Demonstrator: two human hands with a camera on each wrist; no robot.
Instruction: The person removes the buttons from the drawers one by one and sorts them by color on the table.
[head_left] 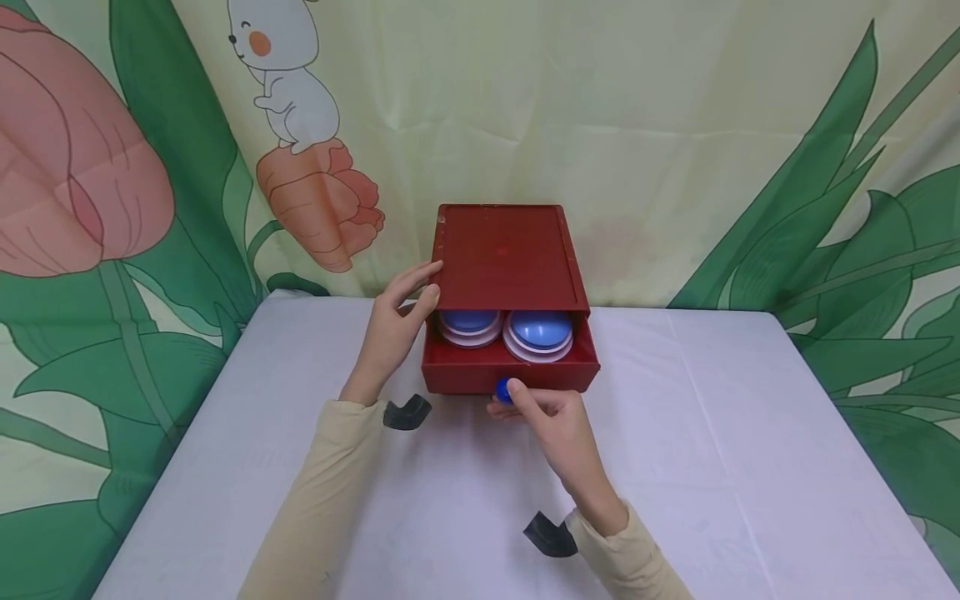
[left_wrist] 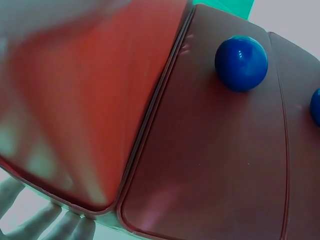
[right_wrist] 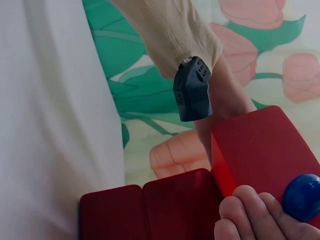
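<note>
1. Head view: the fingers [head_left: 517,395] of the right hand [head_left: 551,421] are curled round the blue knob [head_left: 502,390] on the front of the red drawer [head_left: 510,373], pinching it. The drawer stands partly pulled out of the red box [head_left: 504,257], toward the person. Its line of travel, straight out from the box front, is also the line of the right forearm. The right hand is the nearer one to the knob. The left hand [head_left: 396,325] lies against the box's left side at the front corner, fingers extended along the wall and thumb near the top edge, bracing it without closing round anything. Count: one box, one drawer open, one knob seen here, two blue-and-white round lidded containers [head_left: 538,335] side by side in the drawer. The box stands at the far middle of the white counter [head_left: 750,433].

2. Left wrist view: the camera sits just beside the box, the red wall blurred. Two blue knobs show here, one whole knob [left_wrist: 241,63] and one cut off at the right edge. Pale fingertips [left_wrist: 60,225] lie straight under the box's lower edge.

3. Right wrist view: the right fingertips [right_wrist: 250,210] wrap the blue knob [right_wrist: 301,197] at the drawer front. Beyond the box, the left forearm in a beige sleeve [right_wrist: 170,30] carries a dark wrist camera [right_wrist: 192,90].
</note>
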